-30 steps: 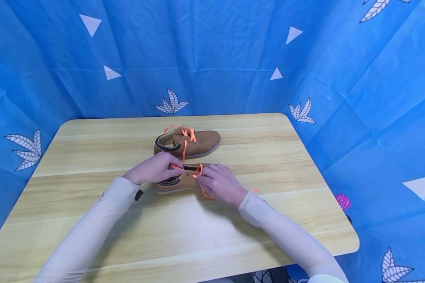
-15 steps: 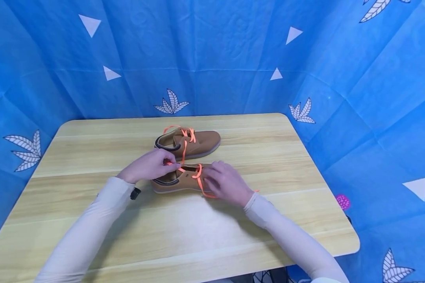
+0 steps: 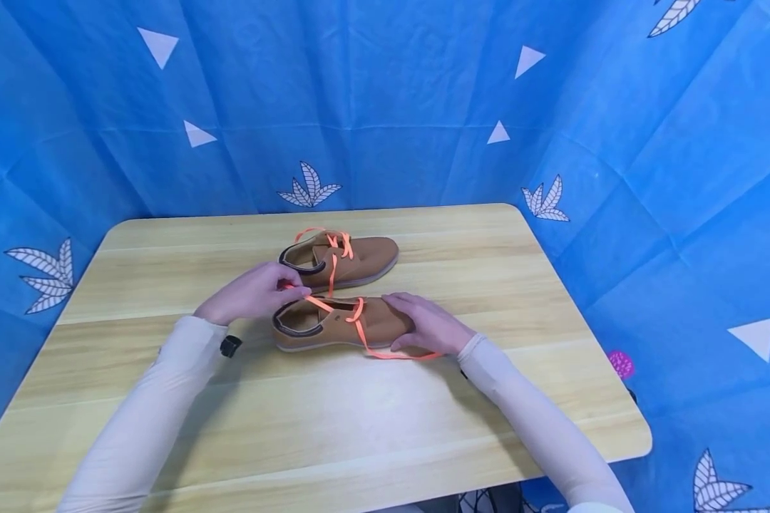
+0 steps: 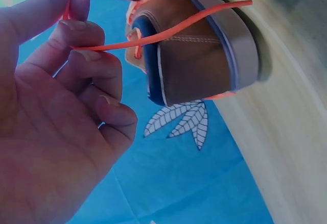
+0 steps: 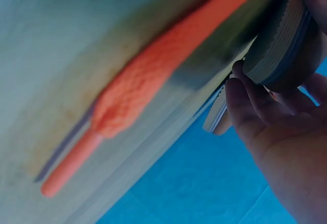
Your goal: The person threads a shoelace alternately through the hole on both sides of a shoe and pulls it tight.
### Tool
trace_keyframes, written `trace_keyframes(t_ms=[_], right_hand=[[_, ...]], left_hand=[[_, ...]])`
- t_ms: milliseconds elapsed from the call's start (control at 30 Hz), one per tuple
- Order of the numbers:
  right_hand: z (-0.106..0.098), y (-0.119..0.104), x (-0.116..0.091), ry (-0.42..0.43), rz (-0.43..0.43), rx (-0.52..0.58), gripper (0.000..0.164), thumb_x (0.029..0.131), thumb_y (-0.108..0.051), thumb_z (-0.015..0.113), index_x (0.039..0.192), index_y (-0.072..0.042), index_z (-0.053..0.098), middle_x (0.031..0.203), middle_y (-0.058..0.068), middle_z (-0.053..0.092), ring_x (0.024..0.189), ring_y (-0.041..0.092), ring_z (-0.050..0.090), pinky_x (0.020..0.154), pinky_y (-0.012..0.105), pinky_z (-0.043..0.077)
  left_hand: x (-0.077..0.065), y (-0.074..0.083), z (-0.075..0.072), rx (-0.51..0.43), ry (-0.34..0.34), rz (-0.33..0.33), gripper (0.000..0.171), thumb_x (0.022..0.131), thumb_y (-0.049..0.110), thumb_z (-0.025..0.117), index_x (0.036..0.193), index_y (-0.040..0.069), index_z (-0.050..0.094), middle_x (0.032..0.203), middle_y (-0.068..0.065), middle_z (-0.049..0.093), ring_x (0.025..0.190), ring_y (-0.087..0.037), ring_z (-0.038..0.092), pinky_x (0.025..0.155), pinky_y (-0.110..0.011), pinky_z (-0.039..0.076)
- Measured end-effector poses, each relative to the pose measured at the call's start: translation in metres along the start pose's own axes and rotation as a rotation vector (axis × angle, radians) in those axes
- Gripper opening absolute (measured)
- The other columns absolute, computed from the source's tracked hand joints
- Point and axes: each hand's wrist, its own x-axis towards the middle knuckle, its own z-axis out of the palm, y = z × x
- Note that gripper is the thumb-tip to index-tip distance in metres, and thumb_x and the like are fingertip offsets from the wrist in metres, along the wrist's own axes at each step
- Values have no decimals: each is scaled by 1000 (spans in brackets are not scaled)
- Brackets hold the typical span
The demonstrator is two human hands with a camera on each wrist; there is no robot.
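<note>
The near brown shoe [image 3: 340, 331] lies on the table with its toe to the right. From its upper eyelets an orange shoelace [image 3: 319, 303] runs up to my left hand [image 3: 257, 291], which pinches it above the heel opening. In the left wrist view the lace's loose tip [image 4: 240, 3] sticks out past the curled fingers [image 4: 94, 66]. My right hand [image 3: 433, 328] grips the shoe's toe, thumb on the near side and fingers over the far side. The lace's other end [image 5: 148, 76] trails on the table under that hand.
A matching brown shoe [image 3: 375, 256] with orange laces stands just behind, toe also to the right. One of its laces hangs down toward the near shoe. The wooden table [image 3: 308, 434] ends at a blue patterned cloth [image 3: 411, 85] at the back.
My left hand has moved left and slightly up, drawing the lace out straighter. The right hand has left the eyelets and moved right to the toe.
</note>
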Motion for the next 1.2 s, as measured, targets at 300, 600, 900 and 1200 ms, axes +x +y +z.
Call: trace_keyframes(t_ms=[300,600,900,1200], right_hand=[[-3,3,0,-1,-3,-1,97,82,-41,87,160,-13,37,162,11,45,150,30,44,123,45,36],[-5,11,-13,-26,84,97,96,87,-44,83,161,-8,32,160,13,45,149,28,44,123,45,37],[-19,26,-60,-1,87,84,42,87,-33,84,120,-11,71,117,3,65,111,20,60,100,38,51],[-10,15,-78,-4,-76,-25,6,91,-9,79,91,-13,74,96,-3,65,92,12,58,85,28,52]], left_hand=[[-3,-27,0,4,71,-37,24,103,29,66,93,9,75,79,-3,59,68,-17,49,59,-30,40],[-10,-66,10,0,85,-53,17,103,20,64,102,7,75,97,-11,73,85,-18,62,76,-31,51],[-29,-74,9,58,157,-137,34,106,30,58,126,4,67,117,-17,71,90,-23,66,79,-37,51],[-39,-16,25,20,384,-18,26,106,27,59,119,8,71,113,-10,70,86,-21,59,68,-31,47]])
